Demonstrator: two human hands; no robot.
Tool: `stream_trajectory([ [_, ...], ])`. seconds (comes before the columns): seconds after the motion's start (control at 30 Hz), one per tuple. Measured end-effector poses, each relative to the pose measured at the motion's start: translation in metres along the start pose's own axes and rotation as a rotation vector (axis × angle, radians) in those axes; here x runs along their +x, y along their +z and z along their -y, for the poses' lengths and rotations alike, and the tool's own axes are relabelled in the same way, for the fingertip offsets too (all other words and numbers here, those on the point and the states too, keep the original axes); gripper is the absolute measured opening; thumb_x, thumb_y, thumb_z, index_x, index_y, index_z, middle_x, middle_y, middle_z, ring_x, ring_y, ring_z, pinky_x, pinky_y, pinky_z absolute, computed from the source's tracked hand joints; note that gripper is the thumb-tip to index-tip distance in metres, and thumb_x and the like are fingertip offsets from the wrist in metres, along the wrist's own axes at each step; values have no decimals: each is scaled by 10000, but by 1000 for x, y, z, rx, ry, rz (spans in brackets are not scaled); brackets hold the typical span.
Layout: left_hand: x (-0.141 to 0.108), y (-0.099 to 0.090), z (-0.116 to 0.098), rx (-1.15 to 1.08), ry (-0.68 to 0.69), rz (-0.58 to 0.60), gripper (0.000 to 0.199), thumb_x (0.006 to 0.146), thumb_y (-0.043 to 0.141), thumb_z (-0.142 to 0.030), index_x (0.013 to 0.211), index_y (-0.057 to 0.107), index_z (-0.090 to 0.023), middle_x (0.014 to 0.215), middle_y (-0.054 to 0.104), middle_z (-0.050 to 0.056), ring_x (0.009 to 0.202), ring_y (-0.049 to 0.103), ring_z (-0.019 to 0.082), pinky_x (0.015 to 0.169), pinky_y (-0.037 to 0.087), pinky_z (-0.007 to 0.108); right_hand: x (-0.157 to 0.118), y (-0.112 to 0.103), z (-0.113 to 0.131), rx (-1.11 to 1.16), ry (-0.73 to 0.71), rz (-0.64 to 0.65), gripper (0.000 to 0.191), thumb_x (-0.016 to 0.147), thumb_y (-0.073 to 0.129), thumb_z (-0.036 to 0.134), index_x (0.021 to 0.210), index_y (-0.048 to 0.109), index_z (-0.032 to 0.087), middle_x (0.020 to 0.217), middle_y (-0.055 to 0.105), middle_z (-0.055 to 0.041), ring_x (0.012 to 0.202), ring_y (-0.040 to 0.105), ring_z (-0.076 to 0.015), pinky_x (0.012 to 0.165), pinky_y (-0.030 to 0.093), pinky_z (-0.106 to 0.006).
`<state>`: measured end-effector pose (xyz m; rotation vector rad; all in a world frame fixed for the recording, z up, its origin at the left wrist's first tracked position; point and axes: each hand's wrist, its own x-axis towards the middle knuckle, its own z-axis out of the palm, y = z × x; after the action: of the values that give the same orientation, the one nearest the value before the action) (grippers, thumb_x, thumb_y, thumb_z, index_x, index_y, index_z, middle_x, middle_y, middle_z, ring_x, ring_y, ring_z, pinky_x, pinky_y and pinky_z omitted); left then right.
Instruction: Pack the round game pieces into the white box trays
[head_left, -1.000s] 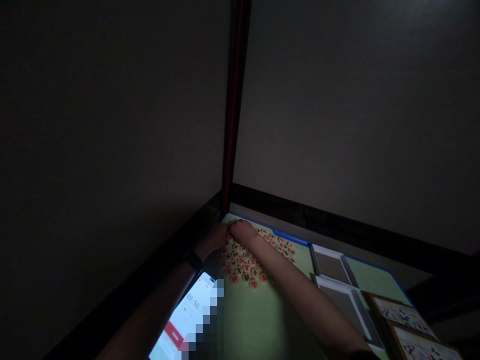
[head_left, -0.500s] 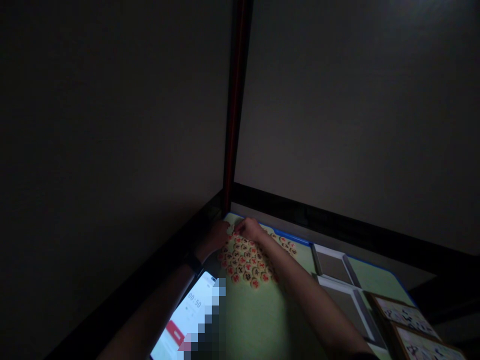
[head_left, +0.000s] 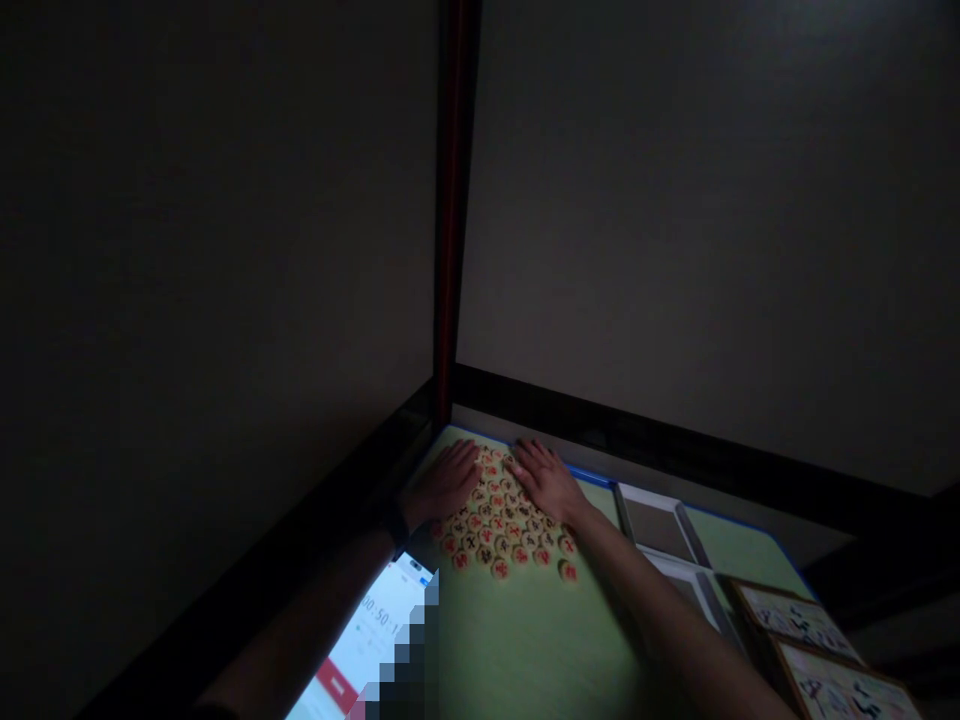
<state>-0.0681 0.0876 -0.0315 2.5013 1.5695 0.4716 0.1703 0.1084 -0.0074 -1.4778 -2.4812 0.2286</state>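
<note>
Between left hand (head_left: 450, 480) and right hand (head_left: 549, 482), and nearer, discs (head_left: 514, 530); before the left, a phone (head_left: 379, 610); rightward of both, trays (head_left: 660, 528).

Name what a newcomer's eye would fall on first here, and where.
The phone would likely catch it first, glowing at the picture's lower left. Then come the round pieces marked in red and black, clustered on the green surface by the left hand and right hand.

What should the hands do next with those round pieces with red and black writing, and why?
I'd probably slide the left hand and right hand gently toward each other. They're on either side of the round, cream-coloured pieces with red or black characters, which show gaps on the pale green flat surface, so this might bunch them closer.
</note>
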Motion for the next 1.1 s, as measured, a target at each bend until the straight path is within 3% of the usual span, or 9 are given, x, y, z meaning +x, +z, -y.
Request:
stream_trajectory([
  [0.17, 9, 7, -15, -7, 52, -36, 498, 1015, 303, -340, 1444, 409, -111, 1520, 417, 153, 1447, 308, 234, 1184, 299, 418, -4, 16, 11, 67, -24, -16, 553, 1030, 266, 422, 1438, 472, 111, 1519, 422, -155, 1433, 342, -258, 1188, 236, -459],
  [0.37, 15, 9, -17, 25, 137, -77, 447, 1007, 305, -284, 1387, 484, -132, 1450, 506, 137, 1391, 394, 212, 1167, 326, 409, 0, 9, 19, 155, -46, -83, 512, 1045, 215, 356, 1343, 567, 134, 1395, 577, -121, 1349, 468, -190, 1136, 352, -342],
  [0.6, 32, 9, -14, 58, 98, 23, 495, 997, 290, -266, 1442, 431, -102, 1517, 426, 139, 1445, 314, 229, 1181, 284, 420, 10, 13, 15, 48, -35, 20, 514, 1018, 279, 296, 1463, 428, 88, 1531, 405, -138, 1454, 294, -268, 1194, 229, -462],
  [0.77, 32, 13, -24, 73, 110, 9, 497, 994, 288, -273, 1437, 447, -116, 1493, 463, 131, 1431, 342, 228, 1174, 293, 420, 6, 18, 20, 74, -56, -4, 494, 999, 328, 266, 1434, 468, 77, 1486, 469, -151, 1427, 355, -240, 1187, 257, -414],
  [0.9, 27, 4, -32, 82, 63, 19, 492, 1001, 291, -294, 1424, 459, -109, 1489, 468, 139, 1429, 343, 244, 1178, 270, 428, 2, 6, 20, 127, -50, -74, 472, 1024, 240, 246, 1355, 558, 136, 1400, 577, -104, 1360, 453, -166, 1153, 314, -323],
  [1.0, 15, -10, -34, 83, 69, 13, 502, 1005, 305, -351, 1439, 442, -138, 1512, 439, 126, 1445, 302, 275, 1185, 227, 475, -8, -4, 10, 128, 46, -133, 486, 1026, 218, 257, 1320, 583, 129, 1394, 579, -108, 1391, 410, -190, 1169, 280, -356],
  [1.1, -4, -24, -37, 81, 109, 44, 565, 983, 369, -457, 1460, 410, -159, 1548, 383, 119, 1460, 258, 305, 1183, 213, 512, -22, -3, -1, 92, 246, -165, 474, 1009, 283, 278, 1338, 568, 91, 1431, 535, -145, 1432, 325, -286, 1179, 223, -480],
])
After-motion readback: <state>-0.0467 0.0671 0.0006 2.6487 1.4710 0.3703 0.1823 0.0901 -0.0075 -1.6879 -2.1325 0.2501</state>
